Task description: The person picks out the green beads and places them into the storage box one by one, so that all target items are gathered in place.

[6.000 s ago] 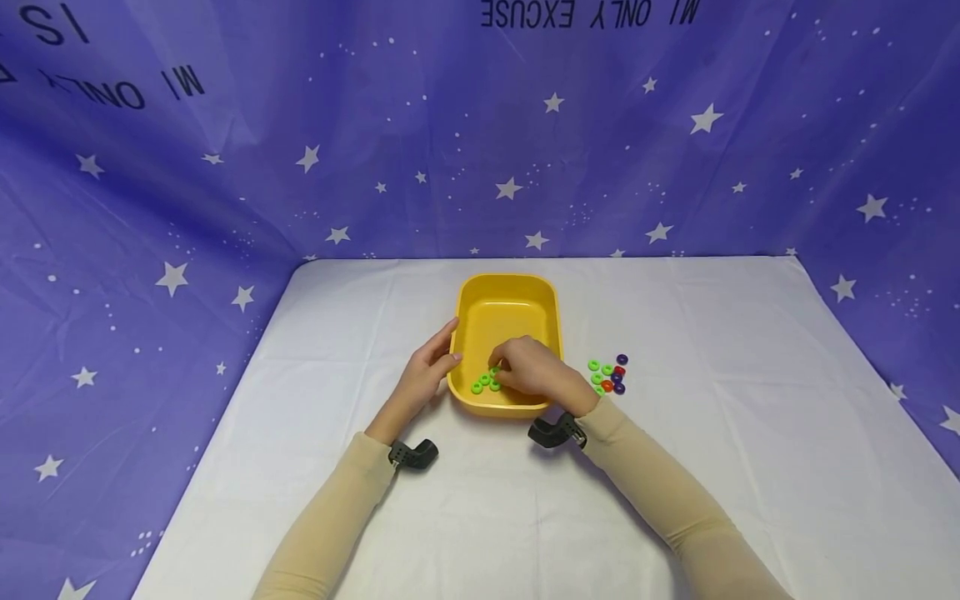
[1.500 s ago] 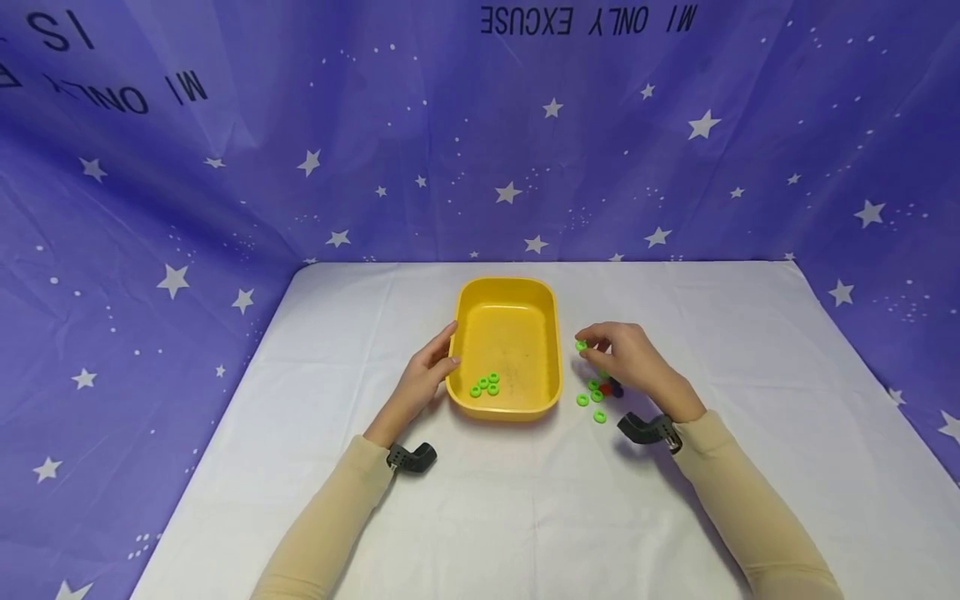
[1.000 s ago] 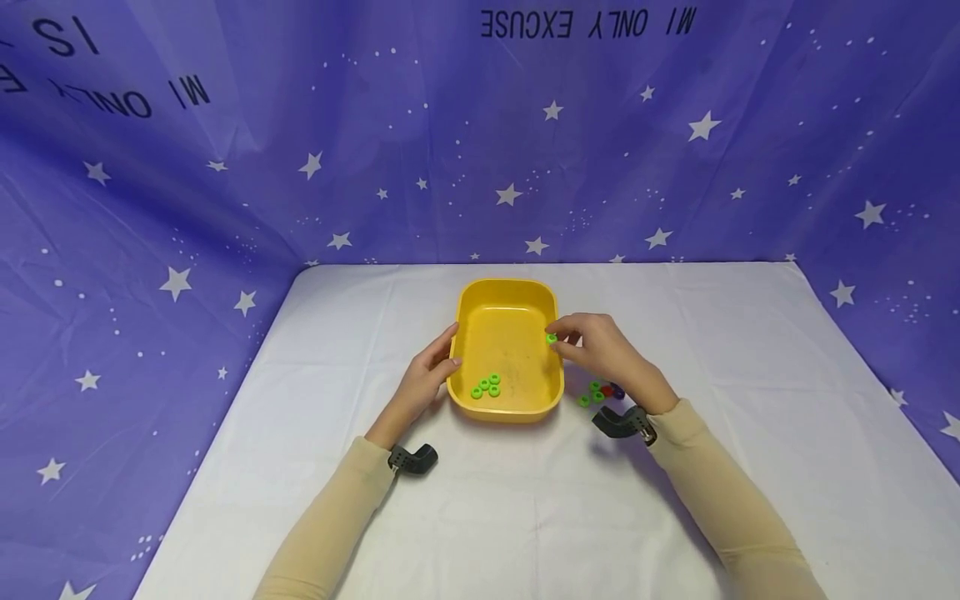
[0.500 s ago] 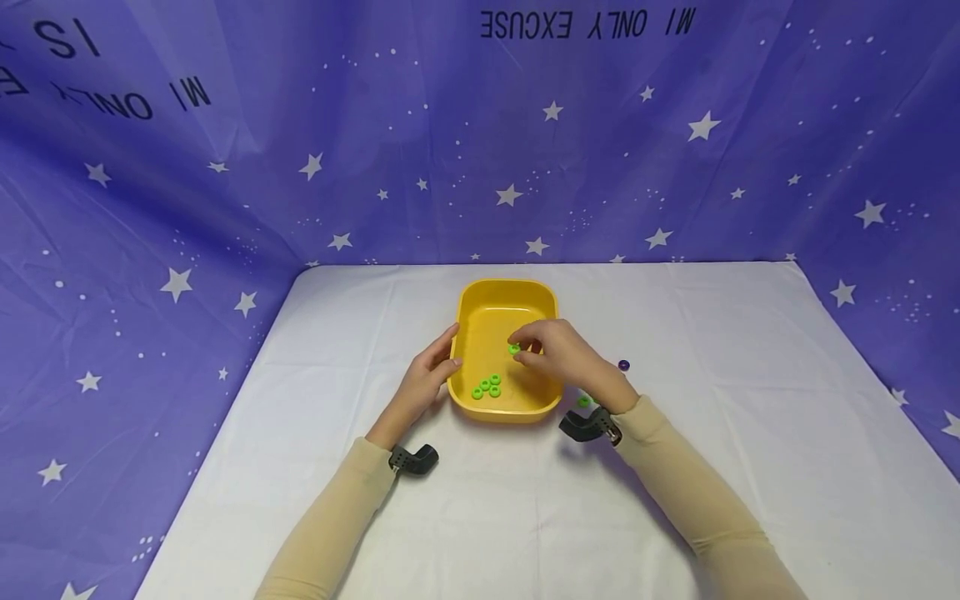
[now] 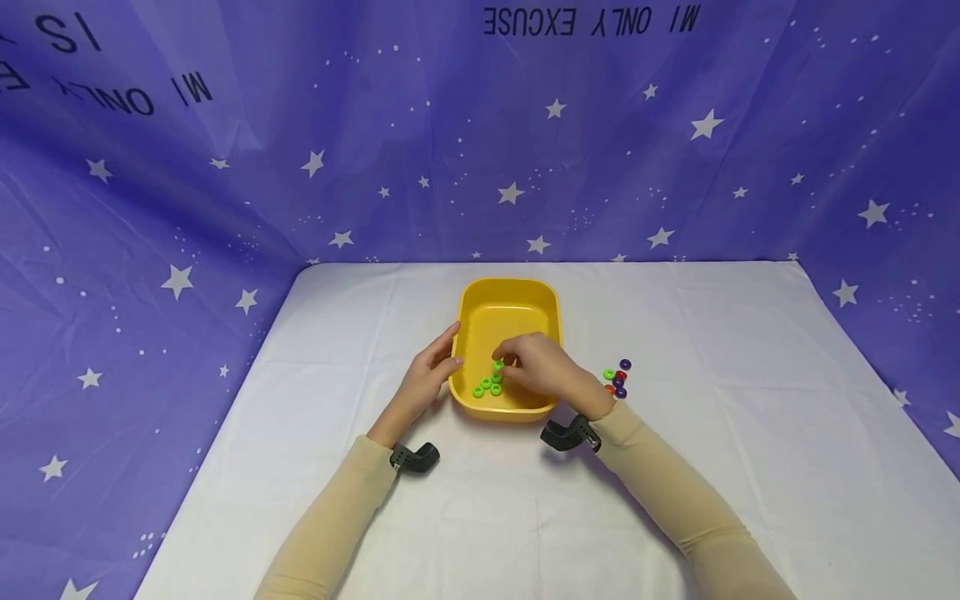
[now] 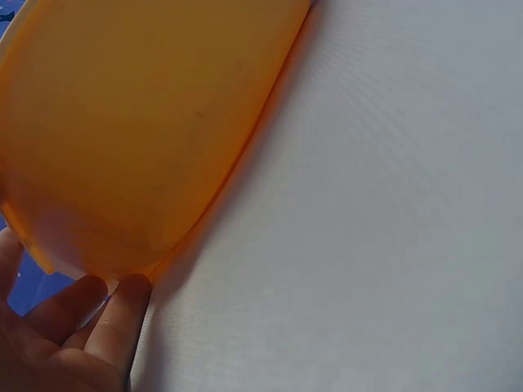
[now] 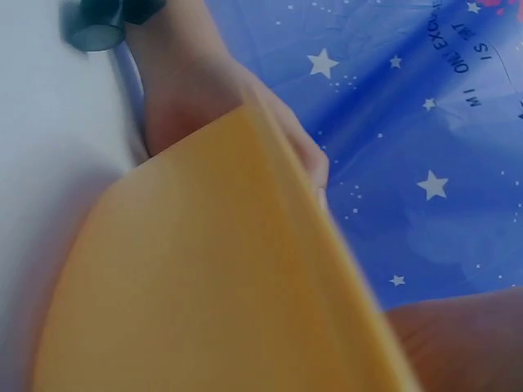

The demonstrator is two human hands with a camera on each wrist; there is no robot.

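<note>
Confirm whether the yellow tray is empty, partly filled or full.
Partly filled: a few green rings lie in the nearer half of the yellow tray, while its far half shows bare floor.

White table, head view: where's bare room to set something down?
Free: white table between loose rings and right-hand curtain; also left of the left hand. Yellow tray's far end too. Crowded: tray's near end, with green rings and right hand.
</note>
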